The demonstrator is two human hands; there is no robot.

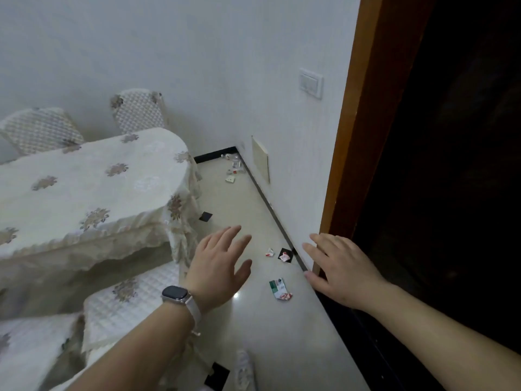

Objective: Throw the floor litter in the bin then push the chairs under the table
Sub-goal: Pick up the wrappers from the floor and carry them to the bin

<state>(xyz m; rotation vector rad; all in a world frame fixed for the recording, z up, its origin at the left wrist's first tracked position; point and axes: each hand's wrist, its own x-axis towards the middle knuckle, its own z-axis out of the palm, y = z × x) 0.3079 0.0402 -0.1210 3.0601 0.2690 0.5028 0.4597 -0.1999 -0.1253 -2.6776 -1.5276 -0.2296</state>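
Litter lies on the pale tiled floor: a green and white wrapper [279, 289] between my hands, two small red and white scraps [269, 252] [284, 255] just beyond it, and several more scraps [234, 167] in the far corner. My left hand [218, 263], with a watch on the wrist, hovers open above the floor, left of the wrapper. My right hand [338, 272] is open with spread fingers, held by the door frame. The table [84, 187] wears a floral cloth. A covered chair [127, 303] stands pulled out at its near end. No bin is in view.
Two more covered chairs [42, 129] [138, 111] stand behind the table against the white wall. A brown door frame [358, 153] and a dark doorway fill the right side. A black skirting runs along the wall. My white shoe [245, 371] shows at the bottom.
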